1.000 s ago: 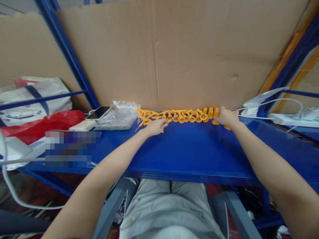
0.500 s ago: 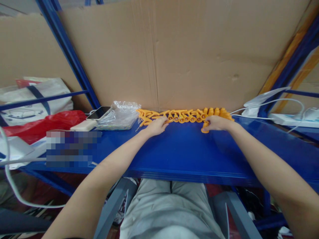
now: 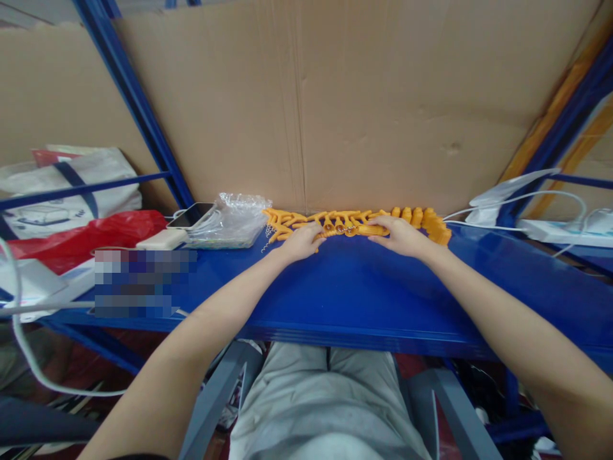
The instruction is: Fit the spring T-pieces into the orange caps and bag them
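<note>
A row of orange-yellow plastic pieces [image 3: 352, 217] lies along the back of the blue table, several showing round hollow ends. My left hand [image 3: 302, 243] is closed at the row's left part, its fingertips around a small orange-yellow piece [image 3: 328, 234] that they partly cover. Thumb and fingers of my right hand [image 3: 402, 236] grip another orange-yellow plastic piece [image 3: 371, 229], which lies sideways and points toward my left hand. Thin twisted metal spirals [image 3: 268, 233] stick out of the pieces at the far left; a spiral also shows between my hands.
More orange-yellow pieces [image 3: 433, 223] stand closely lined up on the right. Left of the row are a clear plastic bag [image 3: 234, 227], a phone [image 3: 191, 216], a white power bank-like block [image 3: 161, 240] and a red bag [image 3: 96, 233]. Cardboard [image 3: 335, 108] walls the back of the blue table [image 3: 335, 294].
My right hand has moved left along the row. The piece in it has gone from upright to lying sideways, close to my left hand, which has stayed nearly in place.
</note>
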A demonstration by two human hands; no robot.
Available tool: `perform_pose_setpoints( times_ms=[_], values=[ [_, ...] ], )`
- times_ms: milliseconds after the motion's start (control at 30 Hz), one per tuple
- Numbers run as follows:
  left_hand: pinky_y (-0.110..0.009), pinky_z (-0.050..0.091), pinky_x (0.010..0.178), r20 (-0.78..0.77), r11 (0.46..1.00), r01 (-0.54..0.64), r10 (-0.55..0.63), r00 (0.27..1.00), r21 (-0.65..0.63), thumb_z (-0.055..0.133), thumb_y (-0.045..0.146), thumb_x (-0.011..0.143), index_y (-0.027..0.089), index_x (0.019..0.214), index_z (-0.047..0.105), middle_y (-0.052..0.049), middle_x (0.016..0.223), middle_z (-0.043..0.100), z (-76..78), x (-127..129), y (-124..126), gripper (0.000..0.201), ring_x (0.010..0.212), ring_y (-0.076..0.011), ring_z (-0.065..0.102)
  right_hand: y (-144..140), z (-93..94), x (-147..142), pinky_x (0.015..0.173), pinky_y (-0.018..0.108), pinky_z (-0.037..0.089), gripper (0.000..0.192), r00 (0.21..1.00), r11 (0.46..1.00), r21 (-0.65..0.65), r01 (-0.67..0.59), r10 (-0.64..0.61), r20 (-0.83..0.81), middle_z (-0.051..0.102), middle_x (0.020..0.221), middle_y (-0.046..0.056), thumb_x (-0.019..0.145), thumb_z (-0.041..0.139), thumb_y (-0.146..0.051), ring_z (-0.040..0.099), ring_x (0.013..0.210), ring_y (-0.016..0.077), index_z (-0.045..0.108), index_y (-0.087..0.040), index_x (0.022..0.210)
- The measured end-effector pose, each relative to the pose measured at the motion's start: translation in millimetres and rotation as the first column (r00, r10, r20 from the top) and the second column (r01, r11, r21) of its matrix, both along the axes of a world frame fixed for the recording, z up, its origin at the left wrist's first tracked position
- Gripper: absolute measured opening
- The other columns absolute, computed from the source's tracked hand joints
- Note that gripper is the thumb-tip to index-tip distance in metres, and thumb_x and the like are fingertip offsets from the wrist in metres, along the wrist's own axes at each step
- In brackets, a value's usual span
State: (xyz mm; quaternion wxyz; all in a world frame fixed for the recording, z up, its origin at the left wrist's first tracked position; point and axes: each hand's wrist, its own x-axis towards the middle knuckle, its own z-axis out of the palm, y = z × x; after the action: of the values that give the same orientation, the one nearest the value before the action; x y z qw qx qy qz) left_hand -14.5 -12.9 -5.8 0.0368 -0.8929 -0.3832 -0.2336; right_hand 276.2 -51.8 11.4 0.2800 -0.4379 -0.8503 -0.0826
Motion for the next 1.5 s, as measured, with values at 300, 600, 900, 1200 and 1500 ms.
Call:
perform_pose_setpoints(
  times_ms=[300,600,900,1200,1500],
  values=[
    [-0.037,0.053,0.091,0.0,1.0,0.024,-0.024,1.0,0.01,0.054,0.021,0.095,0.018,0.1,0.07,-0.008,0.103,0.071,0.7,0.7,-3.1,0.016,0.099,-0.0227,0.067,-1.6,-3.2,-5.2,0.095,0.051,0.054,0.031,1.0,0.999,0.04,-0.015,0.016,-0.021,0.074,0.12,0.014,0.09,0.061,-0.031,0.069,0.111,0.0324,0.072,-0.02,0.117],
    [-0.036,0.053,0.088,-0.011,0.998,0.008,-0.007,1.0,0.062,0.054,0.023,0.097,0.017,0.099,0.071,-0.008,0.103,0.069,3.5,1.4,-8.0,0.018,0.095,-0.0221,0.066,2.9,-5.2,-1.4,0.093,0.053,0.054,0.031,0.999,0.997,0.076,0.021,-0.018,-0.04,0.074,0.116,0.013,0.089,0.06,-0.026,0.068,0.11,0.0328,0.074,-0.022,0.117],
    [-0.038,0.053,0.091,0.016,0.996,0.062,-0.064,0.998,0.069,0.052,0.021,0.1,0.017,0.104,0.068,-0.009,0.105,0.067,6.6,6.2,-14.7,0.017,0.099,-0.0234,0.066,-2.2,-7.3,-11.8,0.098,0.05,0.053,0.034,0.991,0.987,0.097,-0.131,0.134,-0.029,0.073,0.115,0.013,0.093,0.058,-0.029,0.067,0.109,0.0306,0.072,-0.021,0.123],
    [-0.038,0.052,0.097,0.089,0.982,0.123,-0.137,0.987,0.142,0.048,0.024,0.102,0.016,0.106,0.066,-0.009,0.11,0.064,7.1,10.0,-17.2,0.02,0.106,-0.0227,0.064,-7.8,-12.0,-24.0,0.098,0.052,0.054,0.036,0.982,0.974,0.161,-0.16,0.174,-0.078,0.068,0.119,0.014,0.098,0.052,-0.033,0.065,0.109,0.0298,0.068,-0.022,0.129],
    [-0.037,0.054,0.088,0.126,0.966,0.178,-0.203,0.971,0.185,0.049,0.025,0.102,0.016,0.099,0.067,-0.008,0.101,0.066,1.2,10.1,-9.4,0.02,0.096,-0.0217,0.066,4.9,-25.5,-22.7,0.095,0.052,0.055,0.037,0.971,0.947,0.256,-0.195,0.223,-0.084,0.065,0.119,0.017,0.099,0.051,-0.028,0.065,0.109,0.0303,0.066,-0.018,0.131]
  ],
)
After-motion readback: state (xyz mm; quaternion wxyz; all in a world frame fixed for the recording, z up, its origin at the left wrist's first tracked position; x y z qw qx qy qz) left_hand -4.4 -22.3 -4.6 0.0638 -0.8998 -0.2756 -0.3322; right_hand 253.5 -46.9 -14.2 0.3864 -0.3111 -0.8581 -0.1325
